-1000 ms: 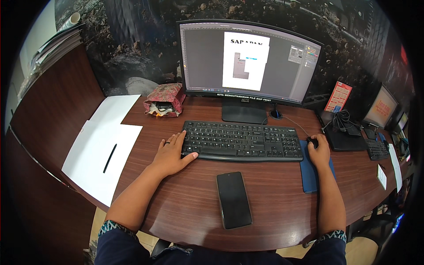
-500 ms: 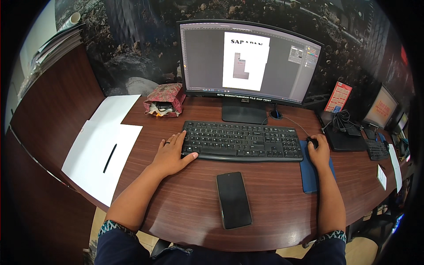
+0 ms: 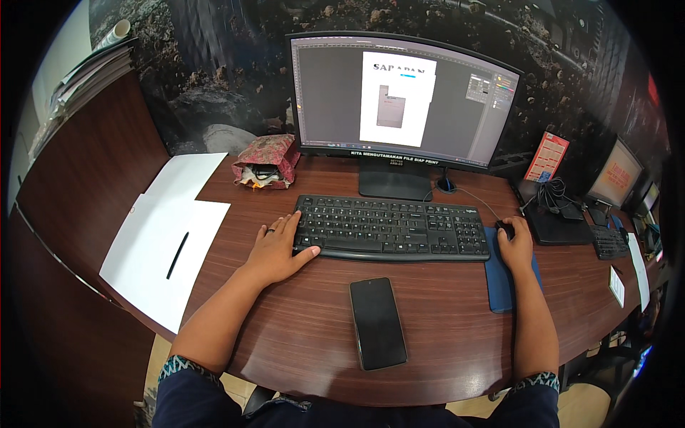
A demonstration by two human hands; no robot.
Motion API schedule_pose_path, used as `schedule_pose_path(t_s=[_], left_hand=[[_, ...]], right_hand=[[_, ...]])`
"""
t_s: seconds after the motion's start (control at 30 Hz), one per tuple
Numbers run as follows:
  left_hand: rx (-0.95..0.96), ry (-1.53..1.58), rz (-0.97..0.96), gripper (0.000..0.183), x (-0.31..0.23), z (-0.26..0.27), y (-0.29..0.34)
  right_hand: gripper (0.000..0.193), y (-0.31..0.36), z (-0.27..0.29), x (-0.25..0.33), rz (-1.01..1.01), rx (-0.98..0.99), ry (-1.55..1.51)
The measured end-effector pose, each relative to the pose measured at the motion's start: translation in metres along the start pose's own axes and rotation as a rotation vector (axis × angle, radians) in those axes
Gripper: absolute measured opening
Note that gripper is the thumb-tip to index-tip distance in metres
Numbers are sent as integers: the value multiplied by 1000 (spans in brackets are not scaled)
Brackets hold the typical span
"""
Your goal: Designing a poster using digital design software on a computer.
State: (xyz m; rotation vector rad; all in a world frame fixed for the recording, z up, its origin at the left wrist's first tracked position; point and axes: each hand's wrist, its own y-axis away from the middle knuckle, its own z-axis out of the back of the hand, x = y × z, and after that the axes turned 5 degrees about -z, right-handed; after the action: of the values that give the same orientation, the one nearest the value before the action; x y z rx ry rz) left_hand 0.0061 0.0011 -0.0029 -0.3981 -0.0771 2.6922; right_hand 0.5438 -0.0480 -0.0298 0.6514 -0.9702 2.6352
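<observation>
My left hand [image 3: 277, 250] lies over the left end of a black keyboard [image 3: 392, 230], fingers apart, the thumb by its front edge. It holds nothing. On a blue mouse pad [image 3: 500, 289], my right hand [image 3: 516, 244] is curled over a black computer mouse [image 3: 504, 229], mostly hidden under the fingers. Behind the keyboard, a wide curved monitor [image 3: 328, 100] displays a white page with large dark lettering and a pinkish-grey shape on a grey background. A smartphone [image 3: 378, 323] with a dark screen rests in front of the keyboard, between my forearms.
White paper sheets [image 3: 153, 242] with a black pen [image 3: 178, 255] lie at the left, beside a brown wooden partition [image 3: 89, 146]. A red patterned pouch [image 3: 265, 162] stands left of the monitor. Rightward are coiled cables [image 3: 553, 194], a red calendar [image 3: 547, 157] and a second screen [image 3: 615, 173].
On the monitor, the pinkish-grey shape has filled out at its upper right, and a small blue bar has appeared under the lettering. Both hands look unmoved.
</observation>
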Motion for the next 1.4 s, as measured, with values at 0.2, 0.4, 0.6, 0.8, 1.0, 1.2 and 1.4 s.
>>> schedule_pose_path(t_s=[0.2,0.4,0.6,0.8,1.0,1.2,1.4], left_hand=[[0,-9,-3,97,2,-2,0],[13,5,11,93,-4,3,0],[15,-8,5,97,-1,1,0],[19,-2,12,95,-3,2,0],[19,9,17,94,-4,3,0],[13,15,16,94,-4,3,0],[17,15,12,94,-4,3,0]], right_hand=[[24,-1,-1,-4,22,-56,-22],[24,1,0,-2,-19,8,28],[25,0,-2,-6,-24,7,36],[26,-1,-2,-7,-11,11,16],[26,-1,-3,-8,-17,1,24],[25,-2,-5,-11,-44,-12,46],[26,-1,-1,-9,-50,-9,65]])
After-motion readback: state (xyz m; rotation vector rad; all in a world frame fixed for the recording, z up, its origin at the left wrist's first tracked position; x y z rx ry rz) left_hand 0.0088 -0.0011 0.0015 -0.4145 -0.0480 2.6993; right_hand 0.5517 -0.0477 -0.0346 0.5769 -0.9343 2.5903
